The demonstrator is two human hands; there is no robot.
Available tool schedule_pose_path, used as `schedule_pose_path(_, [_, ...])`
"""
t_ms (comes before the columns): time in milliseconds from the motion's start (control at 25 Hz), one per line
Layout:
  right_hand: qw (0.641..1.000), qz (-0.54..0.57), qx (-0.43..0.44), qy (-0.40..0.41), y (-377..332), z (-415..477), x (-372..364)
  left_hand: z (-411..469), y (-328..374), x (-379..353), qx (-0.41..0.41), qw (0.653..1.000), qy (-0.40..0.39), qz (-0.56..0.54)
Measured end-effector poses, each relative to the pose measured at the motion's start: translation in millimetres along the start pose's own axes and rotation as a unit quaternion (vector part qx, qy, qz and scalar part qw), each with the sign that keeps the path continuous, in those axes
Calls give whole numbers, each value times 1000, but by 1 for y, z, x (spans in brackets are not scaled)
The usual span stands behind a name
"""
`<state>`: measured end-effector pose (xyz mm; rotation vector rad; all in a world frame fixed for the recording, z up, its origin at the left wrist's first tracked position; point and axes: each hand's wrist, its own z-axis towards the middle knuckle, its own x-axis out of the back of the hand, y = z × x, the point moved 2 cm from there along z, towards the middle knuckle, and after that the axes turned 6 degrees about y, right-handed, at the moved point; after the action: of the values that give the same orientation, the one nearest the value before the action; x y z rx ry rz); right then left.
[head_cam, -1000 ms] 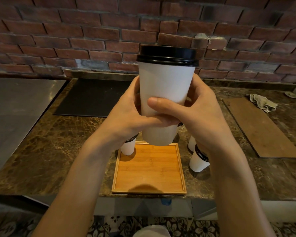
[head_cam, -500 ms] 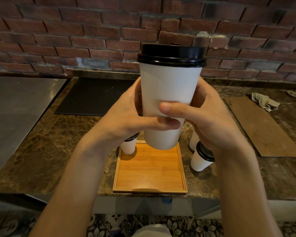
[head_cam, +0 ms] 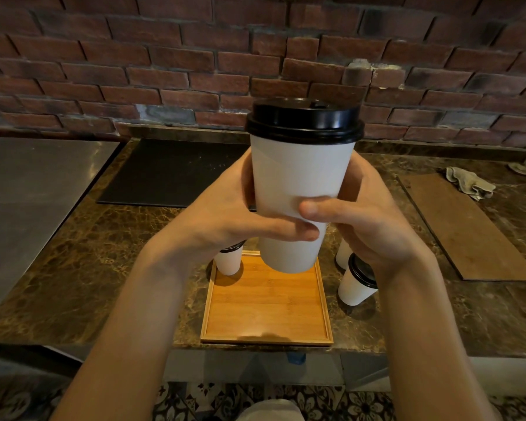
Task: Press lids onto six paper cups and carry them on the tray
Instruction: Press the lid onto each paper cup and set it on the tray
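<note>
Both hands hold a tall white paper cup [head_cam: 298, 183] with a black lid [head_cam: 304, 121] upright in the air above the bamboo tray [head_cam: 268, 311]. My left hand [head_cam: 228, 214] wraps its left side, thumb across the front. My right hand [head_cam: 365, 214] wraps the right side, thumb above the left one. A lidded cup [head_cam: 229, 261] stands at the tray's far left corner. Another lidded cup [head_cam: 357, 284] stands right of the tray, with a further cup [head_cam: 343, 253] partly hidden behind my right wrist.
The brown marble counter [head_cam: 104, 256] carries a black mat [head_cam: 170, 174] at the back left, a steel surface [head_cam: 28, 189] at far left, a brown board [head_cam: 465, 226] at right and a crumpled cloth [head_cam: 468, 182] behind it. A brick wall [head_cam: 164, 65] runs along the back.
The cup in both hands has come slightly lower and nearer the camera. The grip looks unchanged.
</note>
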<state>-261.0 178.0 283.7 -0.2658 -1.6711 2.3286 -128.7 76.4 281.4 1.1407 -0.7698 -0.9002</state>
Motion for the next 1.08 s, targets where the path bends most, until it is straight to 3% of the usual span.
schedule_pose_path(400, [1000,-12,-19,-6,2,-2,2,-2,-6,1,-4,1000,29,-2])
schedule_pose_path(640, [996,-85,-7,10,-7,-3,1,-2,-9,4,-17,998,56,15])
schedule_pose_path(1080, [972,-199,13,125,-7,-3,-20,5,-19,9,-27,990,130,56])
